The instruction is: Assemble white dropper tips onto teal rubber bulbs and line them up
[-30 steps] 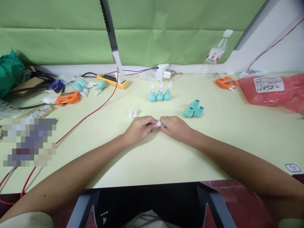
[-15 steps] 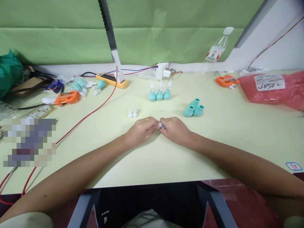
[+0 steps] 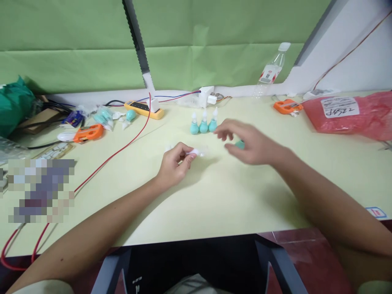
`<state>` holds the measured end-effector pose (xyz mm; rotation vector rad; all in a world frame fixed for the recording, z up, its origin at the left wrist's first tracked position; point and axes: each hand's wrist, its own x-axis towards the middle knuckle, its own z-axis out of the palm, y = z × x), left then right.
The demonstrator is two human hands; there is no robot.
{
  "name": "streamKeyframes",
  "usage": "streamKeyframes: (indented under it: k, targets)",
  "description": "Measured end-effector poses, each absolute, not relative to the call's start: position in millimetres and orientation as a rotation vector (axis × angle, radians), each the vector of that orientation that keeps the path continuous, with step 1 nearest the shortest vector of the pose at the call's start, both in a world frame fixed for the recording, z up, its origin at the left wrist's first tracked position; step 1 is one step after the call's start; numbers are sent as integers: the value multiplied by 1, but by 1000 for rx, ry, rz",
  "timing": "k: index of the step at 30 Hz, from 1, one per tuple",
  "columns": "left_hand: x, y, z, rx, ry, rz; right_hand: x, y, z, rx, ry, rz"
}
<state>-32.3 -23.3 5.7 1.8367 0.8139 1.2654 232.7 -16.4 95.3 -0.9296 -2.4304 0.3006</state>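
Observation:
Between the thumb and fingertips of my left hand (image 3: 175,165) is a small white nozzle tip (image 3: 192,152), with a clear, blurred end pointing right. My right hand (image 3: 249,143) is raised over the table with fingers apart and nothing visible in them. Beneath it a teal bulb (image 3: 240,144) shows only in part; the others of that group are hidden. Three teal bulbs with white nozzles (image 3: 203,127) stand upright in a row beyond both hands. Small white pieces (image 3: 168,148) peek out behind my left hand, mostly covered.
A red cable (image 3: 114,150) crosses the left side from a yellow power strip (image 3: 156,114). Orange tools lie left (image 3: 88,133) and right (image 3: 288,106). A clear bottle (image 3: 271,73) stands at the back, near a red plastic package (image 3: 346,120). A green bag (image 3: 15,98) is far left.
My hands, together on the white nozzle tip before, are now apart. My right hand has opened and moved right, over the teal bulbs. My left hand keeps the nozzle tip.

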Motion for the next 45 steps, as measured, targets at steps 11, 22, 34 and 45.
streamKeyframes:
  k: [11, 22, 34, 45]
  targets:
    - [-29, -22, 2, 2064, 864, 1236, 324, 27, 106, -1596, -2425, 312]
    - [-29, -22, 0, 1858, 801, 1215, 279, 13, 91, -1357, -2530, 383]
    - [-29, -28, 4, 1609, 719, 1239, 208, -18, 58, -1011, -2403, 808]
    - [-29, -29, 6, 1785, 792, 1221, 195, -18, 24, -955, -2188, 1044]
